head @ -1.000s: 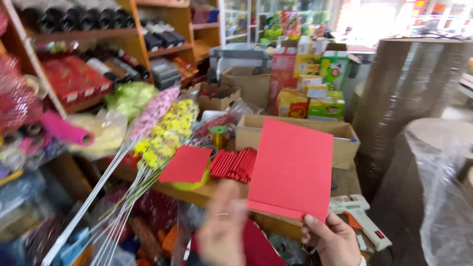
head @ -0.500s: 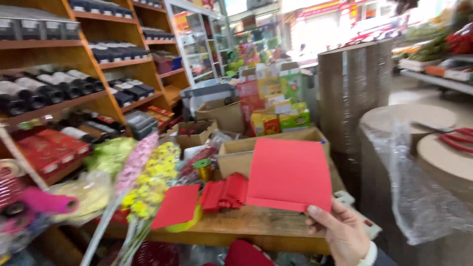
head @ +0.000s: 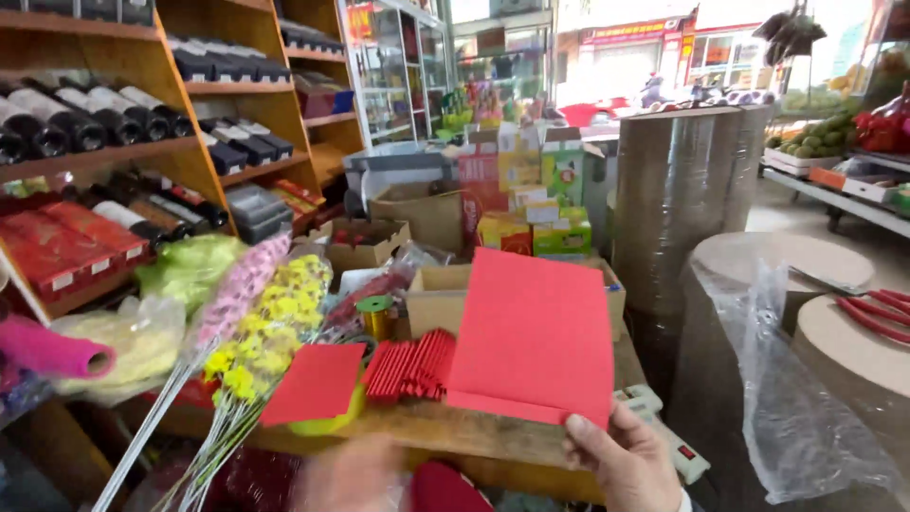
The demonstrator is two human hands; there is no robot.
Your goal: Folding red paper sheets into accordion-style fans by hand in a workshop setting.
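Far left of the shop there's wooden shelving (head: 142, 57) packed with dark rolls (head: 57, 118) and some flat red packs (head: 66, 242), then a pink roll (head: 47, 349) poking out low down. Next along, a bunch of pink and yellow fake flowers (head: 256, 313) leans across the left end of the wooden counter (head: 474, 431), long stems hanging off the front edge. A small red card (head: 315, 382) sits on something yellow-green near the front edge, and right beside it there's a row of folded red paper pieces (head: 412, 365) with a gold ribbon spool (head: 377, 315) just behind. The left hand (head: 355, 474) is down below the front edge, super blurry, so I honestly can't tell if it's open, closed or holding anything; there's a dark red shape just to its right but I can't say they're touching. The main thing is the big red paper sheet (head: 533, 332), held up in front of the cardboard box (head: 445, 294) near the counter's right end. The right hand (head: 627, 465) has it pinched at the bottom right corner, thumb on the front face, other fingers hidden behind. So the sheet runs up and to the left from those fingers, long axis close to upright with a slight tilt, and the right hand is clearly the nearer one. Off to the right stand tall brown cardboard rolls (head: 682, 199), clear plastic sheeting (head: 806, 379), and red scissors (head: 877, 313) on a round top.
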